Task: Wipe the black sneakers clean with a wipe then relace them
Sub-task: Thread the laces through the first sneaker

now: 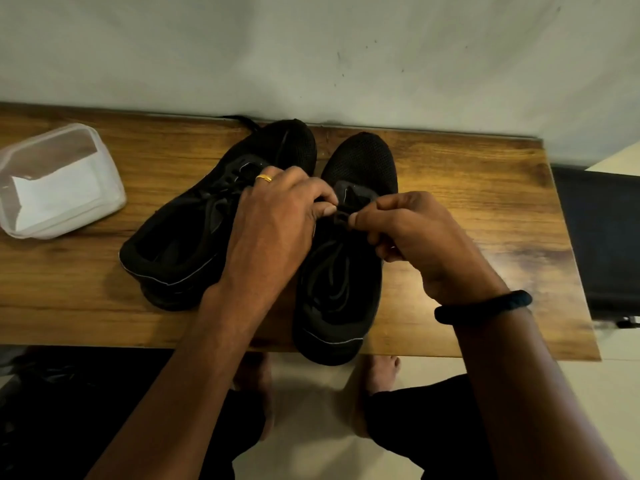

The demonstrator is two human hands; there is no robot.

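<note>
Wooden table (467, 209) lies under the right sneaker (360, 161). I note that this sneaker's toe points at the wall and its heel overhangs the table's near edge. The left sneaker (187, 237) sits just left of the right sneaker, toes close together and heel swung away to the left. A clear plastic container (104, 174) holding white wipes (59, 192) stands well left of the right sneaker. Both hands meet over the right sneaker's lower eyelets. The left hand (277, 216) is curled, its thumb and fingertip pinching the black lace (341, 219). The right hand (415, 230) pinches the same lace from the opposite side. I see a black wristband (485, 306) on the right wrist and a gold ring (264, 178) on a left finger.
</note>
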